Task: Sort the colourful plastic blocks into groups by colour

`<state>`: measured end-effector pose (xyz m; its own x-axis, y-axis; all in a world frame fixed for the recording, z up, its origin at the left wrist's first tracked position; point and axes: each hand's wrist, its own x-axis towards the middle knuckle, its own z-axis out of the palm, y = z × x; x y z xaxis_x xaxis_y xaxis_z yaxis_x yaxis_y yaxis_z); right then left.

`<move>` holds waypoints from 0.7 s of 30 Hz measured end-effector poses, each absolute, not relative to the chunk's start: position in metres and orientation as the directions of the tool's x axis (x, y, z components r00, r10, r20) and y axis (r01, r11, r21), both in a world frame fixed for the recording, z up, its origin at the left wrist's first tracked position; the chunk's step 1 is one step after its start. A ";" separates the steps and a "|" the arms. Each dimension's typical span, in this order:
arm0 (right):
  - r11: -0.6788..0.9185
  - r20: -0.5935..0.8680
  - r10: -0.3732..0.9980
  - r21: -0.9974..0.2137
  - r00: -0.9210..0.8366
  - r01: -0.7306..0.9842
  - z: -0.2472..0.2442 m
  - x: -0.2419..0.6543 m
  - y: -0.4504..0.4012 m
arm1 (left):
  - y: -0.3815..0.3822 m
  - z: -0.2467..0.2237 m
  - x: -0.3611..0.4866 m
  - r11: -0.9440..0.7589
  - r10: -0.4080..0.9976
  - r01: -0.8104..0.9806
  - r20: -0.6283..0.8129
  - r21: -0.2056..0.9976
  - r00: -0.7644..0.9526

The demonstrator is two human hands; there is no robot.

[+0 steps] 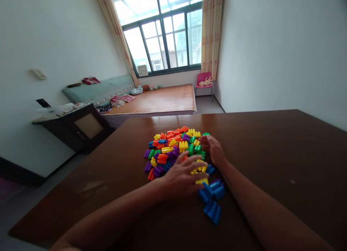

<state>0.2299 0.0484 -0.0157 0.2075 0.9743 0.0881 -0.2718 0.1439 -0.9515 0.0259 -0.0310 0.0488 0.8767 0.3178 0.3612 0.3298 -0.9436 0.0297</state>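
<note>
A heap of coloured plastic building pieces [173, 140] in orange, yellow, green, purple and blue lies on the brown table [260, 142]. My left hand [184, 173], palm down with fingers spread, is over the near right part of the heap, covering some yellow pieces [201, 181]. Along the heap's right edge rests my right hand [214, 149], its fingers stretched out beside green pieces [199, 149]. Several blue pieces [213, 193] lie nearer to me, between my two forearms. I see nothing gripped in either hand.
Beyond the table's far edge stand a bed [162, 99] and a pink chair [204, 80] holding a soft toy. A dark cabinet [78, 126] is at the left. White wall [284, 52] runs along the right.
</note>
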 end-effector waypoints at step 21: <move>0.134 0.089 0.971 -0.972 0.223 -0.194 -0.023 0.230 0.054 | -0.003 0.048 -0.042 -0.699 0.584 0.685 0.389 -0.205 0.712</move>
<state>0.2300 0.0538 -0.0229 0.2233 0.9707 0.0890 -0.1941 0.1337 -0.9718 -0.0418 -0.0034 0.0475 0.7125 0.5839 0.3891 0.6850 -0.6991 -0.2050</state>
